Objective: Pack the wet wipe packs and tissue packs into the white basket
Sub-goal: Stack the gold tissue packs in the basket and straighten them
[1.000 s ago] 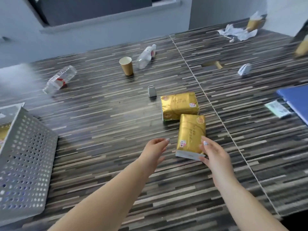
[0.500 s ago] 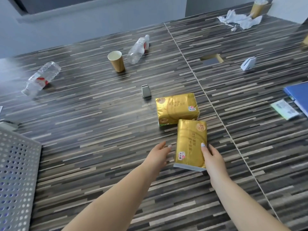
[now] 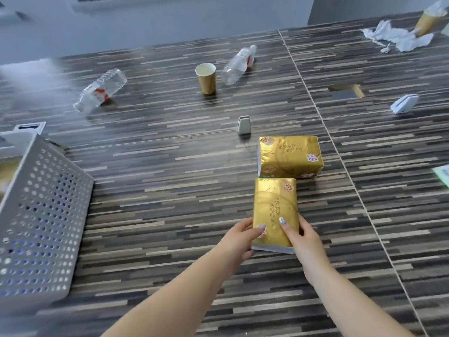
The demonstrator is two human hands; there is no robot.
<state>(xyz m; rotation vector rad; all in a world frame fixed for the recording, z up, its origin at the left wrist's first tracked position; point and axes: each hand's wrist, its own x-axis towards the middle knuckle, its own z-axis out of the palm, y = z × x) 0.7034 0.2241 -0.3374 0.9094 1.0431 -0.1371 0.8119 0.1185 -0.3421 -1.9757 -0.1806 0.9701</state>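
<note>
Two gold tissue packs lie on the striped dark table. The near tissue pack (image 3: 274, 205) lies lengthwise towards me, and both hands clasp its near end: my left hand (image 3: 239, 239) on its left side with the thumb on top, my right hand (image 3: 303, 242) on its right side. The far tissue pack (image 3: 290, 156) rests crosswise just behind it, touching or nearly so. The white perforated basket (image 3: 41, 215) stands at the left edge of view, its inside mostly hidden.
Two clear plastic bottles (image 3: 100, 90) (image 3: 239, 64) lie on their sides at the back beside a brown paper cup (image 3: 206, 77). A small grey clip (image 3: 243, 124) stands behind the packs. A white gadget (image 3: 404, 103), a table cutout (image 3: 346, 92) and crumpled paper (image 3: 396, 37) are at the right.
Both hands have closed in on the near tissue pack: the left hand, apart from it before, now grips its left side, the right hand its right side. The view has shifted.
</note>
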